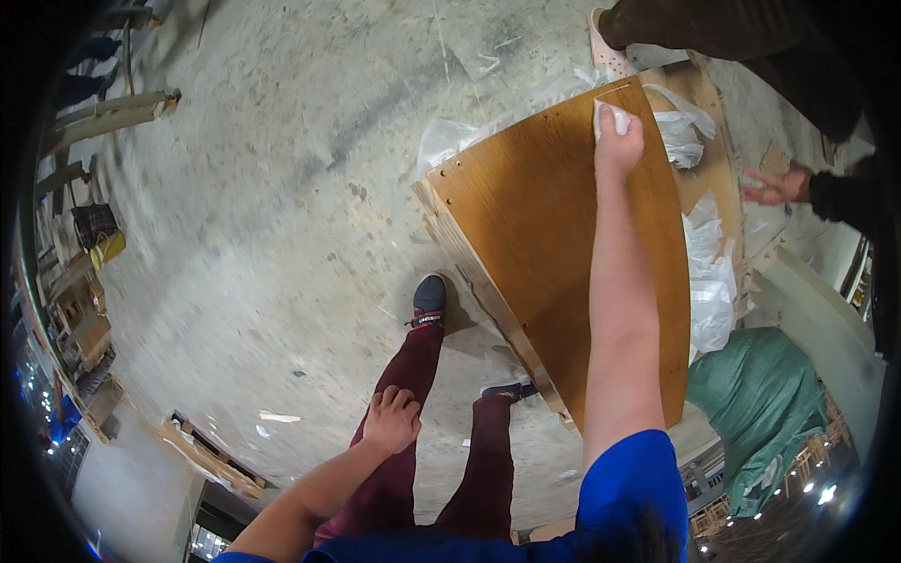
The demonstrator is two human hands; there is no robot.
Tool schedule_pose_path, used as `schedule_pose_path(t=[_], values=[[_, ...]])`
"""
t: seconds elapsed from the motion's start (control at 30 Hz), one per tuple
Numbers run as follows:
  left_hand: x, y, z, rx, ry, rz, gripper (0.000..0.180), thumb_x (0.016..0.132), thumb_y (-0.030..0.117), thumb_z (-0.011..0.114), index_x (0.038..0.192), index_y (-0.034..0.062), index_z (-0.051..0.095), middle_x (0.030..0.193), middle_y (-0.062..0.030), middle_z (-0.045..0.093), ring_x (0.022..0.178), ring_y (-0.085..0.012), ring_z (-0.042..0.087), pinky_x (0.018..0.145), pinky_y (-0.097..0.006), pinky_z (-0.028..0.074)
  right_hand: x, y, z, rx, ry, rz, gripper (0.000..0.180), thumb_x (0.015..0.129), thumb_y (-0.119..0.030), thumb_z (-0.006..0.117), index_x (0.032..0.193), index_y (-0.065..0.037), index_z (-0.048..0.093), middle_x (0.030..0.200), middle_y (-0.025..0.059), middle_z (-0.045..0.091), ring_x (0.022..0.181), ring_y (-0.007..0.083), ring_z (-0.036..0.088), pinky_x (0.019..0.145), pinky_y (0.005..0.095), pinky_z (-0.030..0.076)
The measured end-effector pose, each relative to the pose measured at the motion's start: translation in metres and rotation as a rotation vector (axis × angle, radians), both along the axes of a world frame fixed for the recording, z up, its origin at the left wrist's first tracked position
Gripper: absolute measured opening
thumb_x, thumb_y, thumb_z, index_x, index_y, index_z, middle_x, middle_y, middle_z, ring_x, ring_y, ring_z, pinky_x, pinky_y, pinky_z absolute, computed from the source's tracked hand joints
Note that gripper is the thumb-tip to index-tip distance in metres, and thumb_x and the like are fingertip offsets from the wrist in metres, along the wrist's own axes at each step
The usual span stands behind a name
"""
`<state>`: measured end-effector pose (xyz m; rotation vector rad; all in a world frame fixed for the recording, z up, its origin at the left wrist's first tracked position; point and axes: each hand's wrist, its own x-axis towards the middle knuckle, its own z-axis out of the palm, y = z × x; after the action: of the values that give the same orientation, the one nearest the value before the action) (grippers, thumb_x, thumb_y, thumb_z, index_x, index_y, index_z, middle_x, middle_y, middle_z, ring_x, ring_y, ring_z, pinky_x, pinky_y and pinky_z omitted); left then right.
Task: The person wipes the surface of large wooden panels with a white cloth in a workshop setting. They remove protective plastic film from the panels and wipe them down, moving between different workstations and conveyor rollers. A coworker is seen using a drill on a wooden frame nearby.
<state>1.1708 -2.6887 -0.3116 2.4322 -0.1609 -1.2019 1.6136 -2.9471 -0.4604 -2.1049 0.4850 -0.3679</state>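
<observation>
My right hand (619,145) is closed around a crumpled white wiping cloth (599,120), pressed on the far end of a brown wooden panel (554,244). The panel has one curved side and a few small holes at its far left corner and along its left edge. It lies on top of a stack of wooden boards (469,267), whose rough left edges show. My left hand (391,420) rests on my left leg, just above the knee, with its fingers slightly bent and apart. It holds nothing.
White plastic wrapping (710,281) bunches along the panel's right side. Beyond it, another person's hand (777,185) reaches in, and a pink clog (610,52) stands at the far end. A green sack (765,403) sits at the near right. Wooden racks (103,122) line the left.
</observation>
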Motion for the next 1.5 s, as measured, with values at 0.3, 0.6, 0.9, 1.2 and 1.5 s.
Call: schedule_pose_path(t=[0.3,0.6,0.9,1.2,1.5], values=[[-0.009,-0.005,0.001,-0.006,0.003,0.008,0.015,0.073,0.021,0.057,0.085,0.0136,0.061,0.105,-0.0031,0.054,0.106,-0.0228,0.047,0.087,-0.04,0.04,-0.05,0.043,0.008,0.109,0.072,0.175,0.029,0.076,-0.024,0.072,0.09,-0.002,0.06,0.085,0.0122,0.066,0.077,0.0223,0.064,0.07,0.0345,0.05],[-0.014,-0.005,0.0,-0.005,-0.01,0.009,0.013,0.073,0.02,0.057,0.084,0.0132,0.061,0.106,-0.0032,0.054,0.105,-0.0227,0.047,0.085,-0.04,0.041,-0.05,0.045,0.013,-0.023,0.092,0.155,0.03,0.076,-0.028,0.07,0.088,-0.003,0.061,0.081,0.0139,0.066,0.074,0.026,0.064,0.068,0.0359,0.05],[-0.02,-0.003,0.0,-0.009,-0.029,0.04,0.013,0.073,0.02,0.057,0.083,0.0131,0.062,0.105,-0.003,0.054,0.106,-0.0231,0.047,0.086,-0.04,0.04,-0.062,0.059,0.012,0.035,0.098,0.208,0.03,0.077,-0.028,0.069,0.09,-0.002,0.06,0.081,0.0141,0.066,0.074,0.0279,0.065,0.068,0.0363,0.05],[-0.03,-0.003,-0.001,-0.014,-0.014,0.05,0.013,0.073,0.019,0.058,0.083,0.0125,0.062,0.107,-0.0032,0.052,0.109,-0.0232,0.044,0.087,-0.04,0.039,-0.094,0.089,0.01,0.045,0.108,0.305,0.029,0.078,-0.027,0.07,0.092,-0.004,0.061,0.084,0.0149,0.067,0.078,0.0291,0.065,0.069,0.0366,0.051],[-0.039,-0.002,0.0,0.007,0.055,0.025,0.021,0.078,0.023,0.056,0.095,0.0115,0.061,0.118,-0.0059,0.047,0.12,-0.0263,0.037,0.093,-0.042,0.034,-0.134,0.13,0.009,0.108,0.163,0.448,0.026,0.077,-0.027,0.07,0.091,-0.007,0.061,0.084,0.0136,0.067,0.077,0.0298,0.066,0.068,0.0365,0.052]])
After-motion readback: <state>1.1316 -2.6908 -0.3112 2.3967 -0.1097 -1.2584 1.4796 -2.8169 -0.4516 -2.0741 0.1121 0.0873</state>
